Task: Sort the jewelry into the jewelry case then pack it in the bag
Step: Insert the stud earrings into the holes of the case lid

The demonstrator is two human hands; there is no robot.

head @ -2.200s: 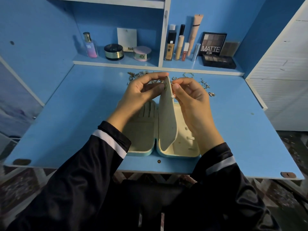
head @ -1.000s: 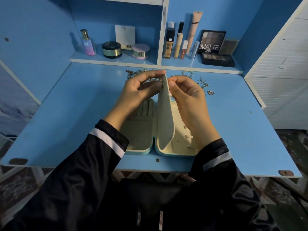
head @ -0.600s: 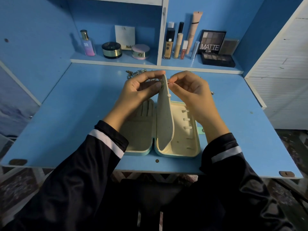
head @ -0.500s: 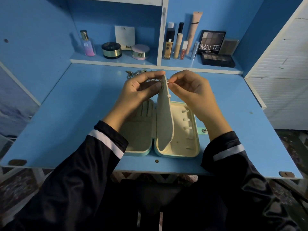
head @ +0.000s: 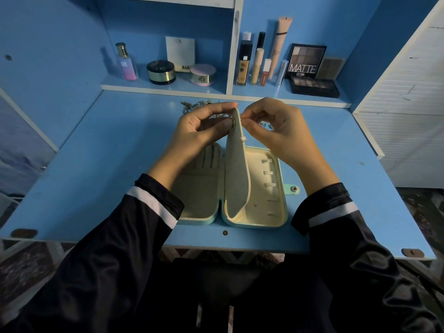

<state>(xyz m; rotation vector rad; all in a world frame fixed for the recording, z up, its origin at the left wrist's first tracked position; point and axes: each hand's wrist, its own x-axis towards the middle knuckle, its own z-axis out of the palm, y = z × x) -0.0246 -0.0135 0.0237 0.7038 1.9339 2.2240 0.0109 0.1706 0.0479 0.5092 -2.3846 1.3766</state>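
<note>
- the desk's (head: 96, 169) front edge runs just below both wrists. the jewelry case (head: 262, 223) lies open right under the hands, close to that edge, so there's little room to draw it nearer.
- the case's middle flap (head: 236, 179) stands upright between the two hands.
- the left hand (head: 195, 131) pinches the flap's top between thumb and forefinger.
- the right hand (head: 276, 133) pinches a small piece (head: 242, 118) at the flap's top edge. it's likely an earring, but too small to tell.
- to do this well, i'd brace the flap firmly from the left and press the piece straight in.
- the loose jewelry (head: 195, 105) lies just beyond the left knuckles.
- bare desk opens out to either side of the hands. the cosmetics shelf (head: 168, 87) closes off the far side.
</note>
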